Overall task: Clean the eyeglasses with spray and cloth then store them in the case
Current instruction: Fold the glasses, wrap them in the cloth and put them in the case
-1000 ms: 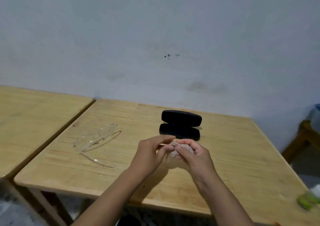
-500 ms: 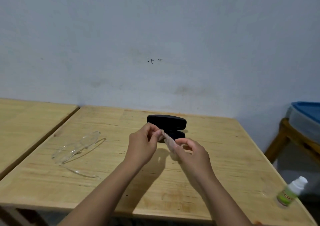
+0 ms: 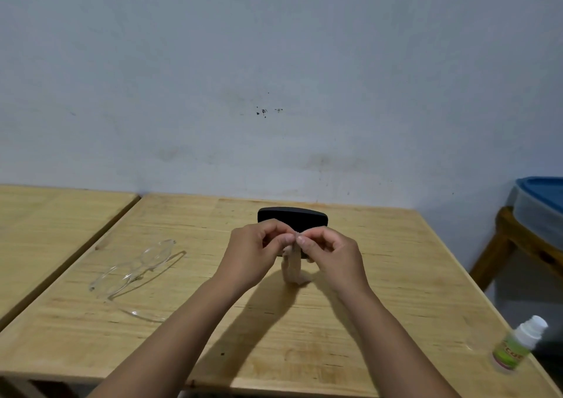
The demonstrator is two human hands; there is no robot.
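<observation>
Head view: both hands are pinching a small cloth above the wooden surface.

Left hand and right hand are meeting fingertip to fingertip, each closing thumb and forefinger on the top edge of the pale cloth, which is hanging down between them with its lower end reaching toward the surface; whether it is touching I cannot tell. Just behind the hands, the black eyeglass case is lying partly hidden by the fingers. Clear-framed eyeglasses are resting on the surface to the left, well apart from the hands, temples unfolded. A small spray bottle with a white cap and green label is standing near the right front corner. A second wooden table is sitting beside it on the left, and a blue-lidded container is sitting on a stand at the far right.
</observation>
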